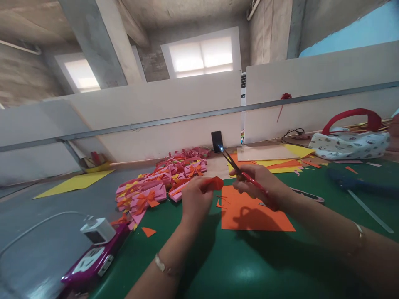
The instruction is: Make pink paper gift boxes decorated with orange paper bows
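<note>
My left hand [196, 198] pinches a small folded piece of orange-red paper [215, 182] above the green table. Red-handled scissors [253, 182] are in my right hand [260, 185], their dark blades pointing up and away to the left, apart from the paper. Beneath my right hand lies a flat orange paper sheet [249, 222], with small orange scraps at its left edge. To the left of my left hand is a heap of pink paper pieces [160, 193] with orange and yellow bows.
A phone [217, 142] leans on the white partition. A white charger [97, 230] sits on a purple box [96, 261] at left. Behind my right hand are coloured sheets [283, 166] and a utility knife [308, 195]. A blue glue gun [346, 182] and patterned bag [349, 143] stand at right.
</note>
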`<state>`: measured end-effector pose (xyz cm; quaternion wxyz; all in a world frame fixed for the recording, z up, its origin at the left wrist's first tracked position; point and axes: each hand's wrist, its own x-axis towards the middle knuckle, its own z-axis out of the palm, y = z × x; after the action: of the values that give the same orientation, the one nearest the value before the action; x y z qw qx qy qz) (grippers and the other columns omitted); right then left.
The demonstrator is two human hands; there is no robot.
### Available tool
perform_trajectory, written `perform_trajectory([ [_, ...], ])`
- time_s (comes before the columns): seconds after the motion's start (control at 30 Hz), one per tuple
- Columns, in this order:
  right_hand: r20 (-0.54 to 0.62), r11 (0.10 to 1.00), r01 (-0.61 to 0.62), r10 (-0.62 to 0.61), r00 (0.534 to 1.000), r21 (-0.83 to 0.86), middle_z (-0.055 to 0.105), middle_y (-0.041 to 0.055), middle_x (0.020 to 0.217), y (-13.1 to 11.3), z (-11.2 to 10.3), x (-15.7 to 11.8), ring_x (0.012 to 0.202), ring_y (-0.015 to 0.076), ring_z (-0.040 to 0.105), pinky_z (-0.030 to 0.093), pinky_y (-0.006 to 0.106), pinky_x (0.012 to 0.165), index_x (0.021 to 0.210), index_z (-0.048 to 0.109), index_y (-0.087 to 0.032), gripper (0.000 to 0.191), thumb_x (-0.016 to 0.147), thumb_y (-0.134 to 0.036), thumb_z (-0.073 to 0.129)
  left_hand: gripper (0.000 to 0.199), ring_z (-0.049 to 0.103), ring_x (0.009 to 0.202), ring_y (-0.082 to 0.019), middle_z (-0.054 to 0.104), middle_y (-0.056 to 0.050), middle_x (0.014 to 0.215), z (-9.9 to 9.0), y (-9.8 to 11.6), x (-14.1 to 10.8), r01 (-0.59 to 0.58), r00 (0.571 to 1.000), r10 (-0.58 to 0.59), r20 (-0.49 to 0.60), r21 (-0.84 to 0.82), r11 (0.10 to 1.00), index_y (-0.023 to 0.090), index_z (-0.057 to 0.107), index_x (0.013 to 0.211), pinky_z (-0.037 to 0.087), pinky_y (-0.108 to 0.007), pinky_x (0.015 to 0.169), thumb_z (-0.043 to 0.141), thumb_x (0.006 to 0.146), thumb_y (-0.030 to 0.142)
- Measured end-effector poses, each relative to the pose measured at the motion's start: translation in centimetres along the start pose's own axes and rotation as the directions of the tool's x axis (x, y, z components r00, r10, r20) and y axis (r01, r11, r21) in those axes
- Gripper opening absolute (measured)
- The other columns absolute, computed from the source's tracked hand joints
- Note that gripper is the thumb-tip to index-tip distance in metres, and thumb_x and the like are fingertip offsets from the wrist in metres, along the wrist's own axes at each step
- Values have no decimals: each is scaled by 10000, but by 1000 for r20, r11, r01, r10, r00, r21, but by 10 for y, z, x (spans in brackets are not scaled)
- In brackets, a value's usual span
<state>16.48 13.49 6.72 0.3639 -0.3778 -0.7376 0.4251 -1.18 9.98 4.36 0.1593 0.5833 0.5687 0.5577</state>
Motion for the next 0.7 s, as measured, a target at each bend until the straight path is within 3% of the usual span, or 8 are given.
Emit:
perform_trajectory([
  [0.17,25,940,-23,15,1000,340,606,31,732,1,16,-6,690,145,587,437,248,600,951,552,-139,351,743,-415,614,160,508,789,-204,599,-57,791,8,-1,-11,-368,928,371,38,257,894,256,669,815,338,-277,764,515,808,213],
  [0.33,-47,937,-59,80,996,345,574,-16,692,5,20,-7,665,124,560,422,235,611,986,551,-150,332,682,-234,657,207,488,731,-182,573,-44,714,13,5,-19,-457,890,427,162,324,828,236,607,671,321,-269,721,479,825,183],
  [0.43,-45,970,-37,50,998,239,550,-26,666,3,15,-5,582,104,518,399,227,543,992,557,-144,310,690,-184,615,199,508,738,-173,597,-32,833,9,5,-12,-240,966,256,-37,238,941,238,607,883,351,-271,723,617,707,147],
  [0.5,-15,983,45,-43,999,178,520,-39,665,3,11,-2,538,86,481,389,220,516,993,566,-146,308,692,-188,613,216,509,653,-150,592,-24,786,3,2,-4,87,994,-85,-69,38,995,202,597,854,371,-257,631,673,654,175],
  [0.53,0,984,86,-87,996,154,510,-42,675,4,9,-1,535,81,473,391,217,515,995,570,-149,305,695,-192,613,143,500,597,-134,581,-19,721,1,1,0,284,959,-284,16,-104,953,182,593,774,363,-242,569,675,669,234],
  [0.6,15,984,143,-145,989,103,507,-41,692,6,7,1,558,80,478,400,212,534,1004,578,-155,302,705,-188,603,278,485,515,-107,556,-17,606,-3,0,5,619,784,-532,320,-328,714,158,562,624,333,-211,477,620,733,408],
  [0.67,20,987,155,-157,987,49,523,-34,700,8,6,2,593,88,502,413,211,567,1026,574,-152,319,708,-168,592,392,510,508,-99,578,-32,595,-4,0,4,763,643,-522,561,-412,498,141,576,612,347,-192,456,591,739,512],
  [0.7,25,988,152,-153,988,25,536,-28,705,8,6,2,612,95,517,421,213,584,1037,569,-148,333,705,-160,592,381,539,536,-102,603,-42,625,-3,0,2,775,626,-473,620,-429,464,133,598,648,374,-187,472,624,721,506],
])
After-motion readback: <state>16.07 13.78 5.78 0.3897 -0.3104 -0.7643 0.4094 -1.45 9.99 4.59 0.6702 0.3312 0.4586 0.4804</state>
